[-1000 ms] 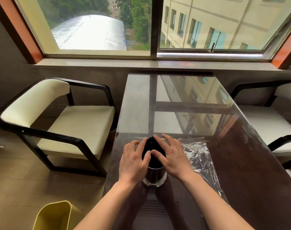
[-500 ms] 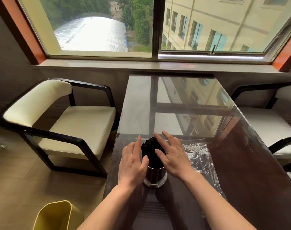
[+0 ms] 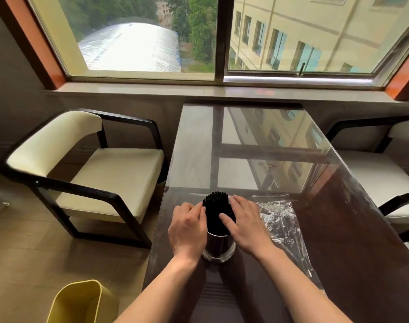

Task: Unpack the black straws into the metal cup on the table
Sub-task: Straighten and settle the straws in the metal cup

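Observation:
A tight bundle of black straws (image 3: 215, 209) stands upright in the metal cup (image 3: 218, 249) near the table's front left. My left hand (image 3: 187, 227) wraps the bundle's left side with bent fingers. On the right side, my right hand (image 3: 246, 223) grips the bundle, its fingers behind it and its thumb across the front. The straw tops stick out above both hands. My hands hide the cup's rim.
The crumpled clear plastic wrapper (image 3: 280, 221) lies on the glass-topped table (image 3: 245, 145) just right of the cup. A cream chair (image 3: 101, 169) stands at the left, another chair (image 3: 385, 173) at the right. A yellow bin (image 3: 80, 301) sits on the floor, lower left.
Both hands slid from the top of the straw bundle down its sides. The fingers, spread before, now close around it. The cup has stayed in place.

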